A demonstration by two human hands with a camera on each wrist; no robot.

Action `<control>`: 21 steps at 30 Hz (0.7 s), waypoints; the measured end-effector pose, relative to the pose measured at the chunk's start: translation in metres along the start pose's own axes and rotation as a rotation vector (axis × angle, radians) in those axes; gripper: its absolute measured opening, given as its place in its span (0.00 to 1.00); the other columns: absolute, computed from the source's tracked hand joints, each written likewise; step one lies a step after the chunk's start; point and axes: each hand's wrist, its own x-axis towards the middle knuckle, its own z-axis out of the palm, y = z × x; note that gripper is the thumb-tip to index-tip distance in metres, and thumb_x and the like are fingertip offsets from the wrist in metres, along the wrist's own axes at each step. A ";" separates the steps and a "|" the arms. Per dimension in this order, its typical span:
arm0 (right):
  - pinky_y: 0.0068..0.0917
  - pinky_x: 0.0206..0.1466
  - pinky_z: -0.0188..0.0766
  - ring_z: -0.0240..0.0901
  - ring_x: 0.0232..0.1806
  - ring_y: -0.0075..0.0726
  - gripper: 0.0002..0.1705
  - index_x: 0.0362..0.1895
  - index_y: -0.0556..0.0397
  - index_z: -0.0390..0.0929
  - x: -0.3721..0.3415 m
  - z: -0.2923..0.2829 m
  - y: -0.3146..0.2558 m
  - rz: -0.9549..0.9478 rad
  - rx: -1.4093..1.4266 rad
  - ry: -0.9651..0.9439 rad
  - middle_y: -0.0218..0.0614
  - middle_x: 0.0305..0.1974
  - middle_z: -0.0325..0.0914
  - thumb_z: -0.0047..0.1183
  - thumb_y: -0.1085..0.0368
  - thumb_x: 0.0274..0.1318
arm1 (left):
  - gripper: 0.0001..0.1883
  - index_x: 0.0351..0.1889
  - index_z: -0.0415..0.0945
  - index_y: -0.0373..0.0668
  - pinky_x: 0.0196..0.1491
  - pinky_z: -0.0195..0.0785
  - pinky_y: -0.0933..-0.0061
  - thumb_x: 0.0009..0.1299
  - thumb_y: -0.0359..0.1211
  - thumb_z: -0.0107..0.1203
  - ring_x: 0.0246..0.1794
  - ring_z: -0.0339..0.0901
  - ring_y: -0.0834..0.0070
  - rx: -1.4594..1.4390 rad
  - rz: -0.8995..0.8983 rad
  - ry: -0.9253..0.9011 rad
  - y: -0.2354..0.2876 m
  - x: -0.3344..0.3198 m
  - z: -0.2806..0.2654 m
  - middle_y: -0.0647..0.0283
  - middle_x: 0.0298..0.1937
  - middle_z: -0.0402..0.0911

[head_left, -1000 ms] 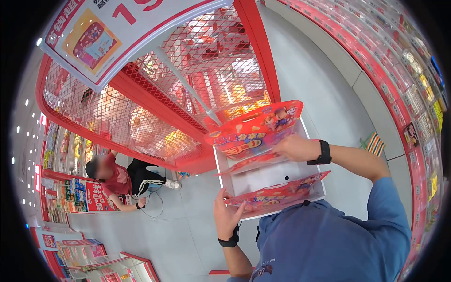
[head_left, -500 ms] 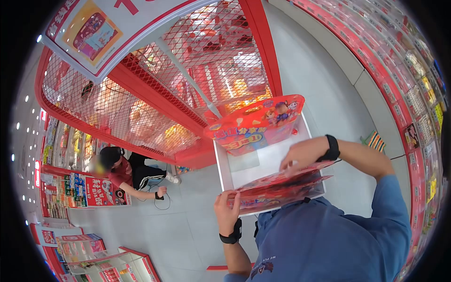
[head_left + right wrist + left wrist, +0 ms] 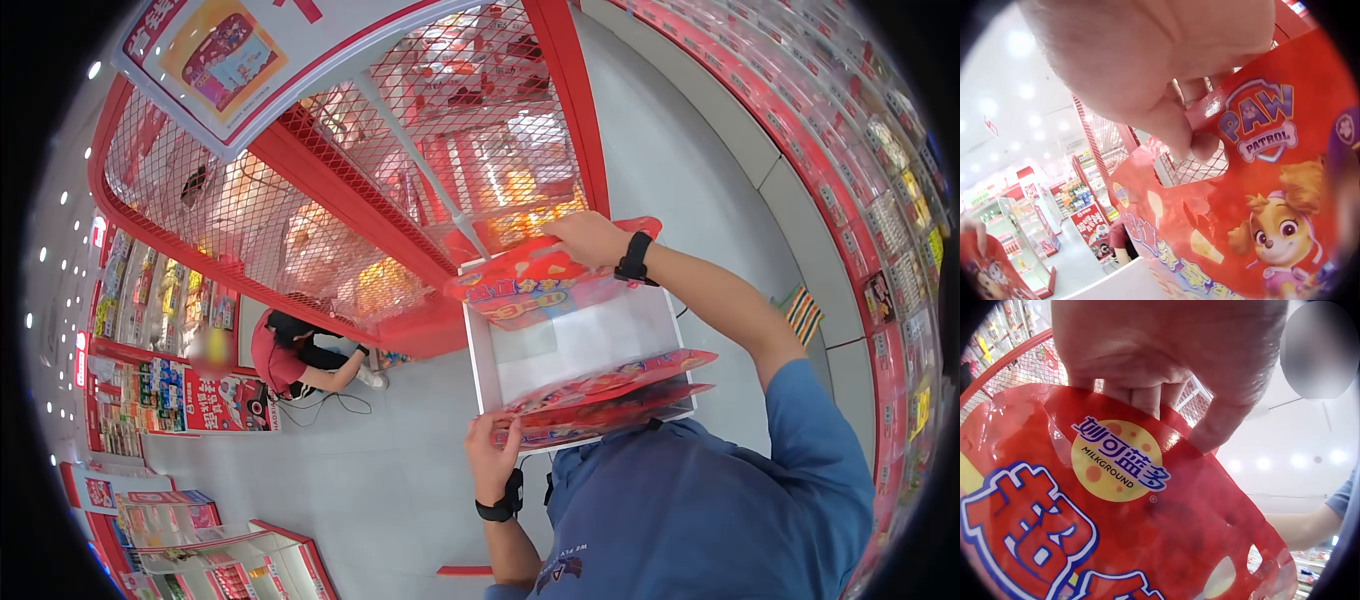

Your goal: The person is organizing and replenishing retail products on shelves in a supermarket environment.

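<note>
A white open box (image 3: 483, 365) stands in front of the body, with flat red cheese snack bags upright in it. My right hand (image 3: 592, 240) grips the top of the far bag (image 3: 525, 293); in the right wrist view, the thumb and fingers curl at the handle hole of that PAW Patrol bag (image 3: 1210, 247). At the near left corner, my left hand (image 3: 492, 458) pinches the top edge of a near bag (image 3: 610, 385). The left wrist view shows this red Milkground bag (image 3: 1172, 550) close up, thumb on one side and fingers behind. The box's white bottom shows between the two groups.
A red mesh display cage (image 3: 400, 215) holds packaged goods beyond the box, and a price sign (image 3: 240, 65) stands over it. Shelves of clear bins (image 3: 850, 200) curve along the right. A person in a red shirt (image 3: 282, 362) crouches at the left beside a cable.
My right hand brought a bag from the far side to the near group, then returned to the far bag. The left hand stayed at the near corner. The other person bent forward.
</note>
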 end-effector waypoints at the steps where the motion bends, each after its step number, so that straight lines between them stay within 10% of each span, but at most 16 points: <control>1: 0.47 0.41 0.65 0.74 0.38 0.53 0.07 0.34 0.56 0.72 -0.003 -0.001 -0.003 0.027 0.085 -0.021 0.47 0.31 0.76 0.53 0.66 0.54 | 0.05 0.32 0.76 0.37 0.36 0.67 0.75 0.60 0.26 0.61 0.28 0.79 0.73 -0.002 0.000 0.005 0.000 -0.001 0.000 0.60 0.27 0.82; 21: 0.48 0.44 0.67 0.72 0.41 0.55 0.09 0.37 0.58 0.74 -0.011 -0.009 -0.002 -0.021 0.263 0.093 0.48 0.34 0.75 0.51 0.65 0.56 | 0.07 0.31 0.76 0.36 0.36 0.68 0.74 0.59 0.27 0.63 0.30 0.79 0.71 -0.060 -0.070 -0.065 0.002 0.008 -0.001 0.60 0.28 0.82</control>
